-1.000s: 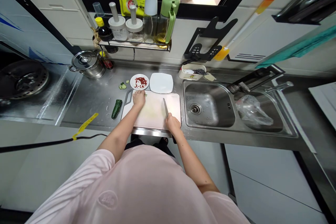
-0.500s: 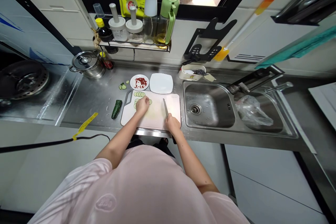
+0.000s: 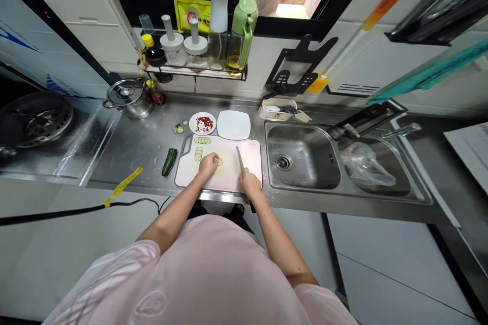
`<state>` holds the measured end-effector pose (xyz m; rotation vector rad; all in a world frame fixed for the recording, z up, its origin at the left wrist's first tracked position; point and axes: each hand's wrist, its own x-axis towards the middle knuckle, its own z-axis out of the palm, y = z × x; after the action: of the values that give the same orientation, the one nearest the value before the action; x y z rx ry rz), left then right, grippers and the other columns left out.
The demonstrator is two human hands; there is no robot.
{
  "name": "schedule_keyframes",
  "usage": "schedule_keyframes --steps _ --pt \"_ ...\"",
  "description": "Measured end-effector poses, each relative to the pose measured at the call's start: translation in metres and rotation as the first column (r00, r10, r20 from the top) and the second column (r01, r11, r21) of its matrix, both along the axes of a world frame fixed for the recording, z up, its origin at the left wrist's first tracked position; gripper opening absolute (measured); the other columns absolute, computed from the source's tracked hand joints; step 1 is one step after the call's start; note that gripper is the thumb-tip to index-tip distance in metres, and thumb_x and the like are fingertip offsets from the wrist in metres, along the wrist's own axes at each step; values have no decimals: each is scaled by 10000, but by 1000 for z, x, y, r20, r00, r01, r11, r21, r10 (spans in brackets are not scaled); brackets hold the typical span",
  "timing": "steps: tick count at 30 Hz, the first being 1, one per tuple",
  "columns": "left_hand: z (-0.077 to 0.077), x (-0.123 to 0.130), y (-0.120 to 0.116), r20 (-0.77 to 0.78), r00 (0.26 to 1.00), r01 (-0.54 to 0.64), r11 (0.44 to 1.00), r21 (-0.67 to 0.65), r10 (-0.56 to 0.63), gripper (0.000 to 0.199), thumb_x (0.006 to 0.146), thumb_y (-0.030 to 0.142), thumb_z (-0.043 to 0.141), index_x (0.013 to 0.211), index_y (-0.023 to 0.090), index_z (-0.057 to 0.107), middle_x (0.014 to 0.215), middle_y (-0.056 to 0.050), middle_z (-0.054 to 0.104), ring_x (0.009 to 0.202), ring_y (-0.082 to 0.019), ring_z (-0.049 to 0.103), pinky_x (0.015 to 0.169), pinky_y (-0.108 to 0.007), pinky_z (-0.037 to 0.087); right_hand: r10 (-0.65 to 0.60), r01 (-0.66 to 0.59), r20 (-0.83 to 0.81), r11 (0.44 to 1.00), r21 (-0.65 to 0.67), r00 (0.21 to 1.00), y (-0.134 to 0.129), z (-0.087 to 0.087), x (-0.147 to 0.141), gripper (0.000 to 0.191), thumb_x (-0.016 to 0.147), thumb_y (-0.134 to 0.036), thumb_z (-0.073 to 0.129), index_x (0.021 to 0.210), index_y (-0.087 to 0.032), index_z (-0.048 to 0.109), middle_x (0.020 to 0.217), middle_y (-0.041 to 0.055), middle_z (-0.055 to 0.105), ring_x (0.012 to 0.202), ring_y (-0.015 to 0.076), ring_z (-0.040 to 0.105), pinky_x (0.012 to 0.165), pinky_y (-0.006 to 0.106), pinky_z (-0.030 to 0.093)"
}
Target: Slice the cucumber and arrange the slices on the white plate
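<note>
My left hand is over the middle of the white cutting board, its fingers pinched on a thin cucumber slice. In my right hand is a kitchen knife, its blade pointing away from me over the board's right side. Overlapping cucumber slices lie in a row at the board's far left, and a second small group of slices lies nearer to me. A dark green piece of cucumber rests on the steel counter left of the board.
Behind the board are a plate of chopped red pieces and a white square plate. Cucumber scraps lie to their left. A sink is on the right, a lidded pot at the back left.
My left hand has drawn back toward me from the slices, with a slice in its fingers; the nearer group now shows. My right hand keeps the knife in about the same place.
</note>
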<state>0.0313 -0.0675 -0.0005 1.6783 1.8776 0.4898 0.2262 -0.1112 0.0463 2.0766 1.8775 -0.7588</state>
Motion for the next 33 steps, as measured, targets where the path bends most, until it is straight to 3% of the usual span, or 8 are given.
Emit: schedule_keyframes --steps 5,11,21,33 --pt "0 3 -3 -59 997 49 995 88 -44 203 821 144 502 959 205 638 893 -51 659 836 -178 584 745 -272 414 2 -2 10 1000 10 1000 -1 1 0 276 914 -198 317 1139 -159 472 1018 154 661 963 253 637 773 351 451" --pt "-1 4 -6 -84 996 33 995 91 -25 216 823 144 502 979 203 638 948 -64 625 868 -177 573 779 -275 427 7 -7 10 999 31 1000 -1 1 -1 260 923 -211 321 1130 -163 471 1002 150 662 952 257 642 766 354 453" --pt "-6 -1 -1 2 1000 -7 997 76 7 201 806 159 526 973 180 636 888 -58 623 797 -165 570 768 -277 443 15 -15 -1 1000 10 1000 0 0 0 284 916 -204 314 1150 -158 468 1025 158 654 964 262 633 766 355 449" --pt "-10 -2 1 -14 1000 -6 994 107 7 228 820 150 463 977 176 626 900 -64 628 827 -178 573 779 -286 439 12 -12 2 1000 1 1000 0 2 0 297 922 -219 310 1169 -159 464 1031 154 655 965 249 634 769 342 450"
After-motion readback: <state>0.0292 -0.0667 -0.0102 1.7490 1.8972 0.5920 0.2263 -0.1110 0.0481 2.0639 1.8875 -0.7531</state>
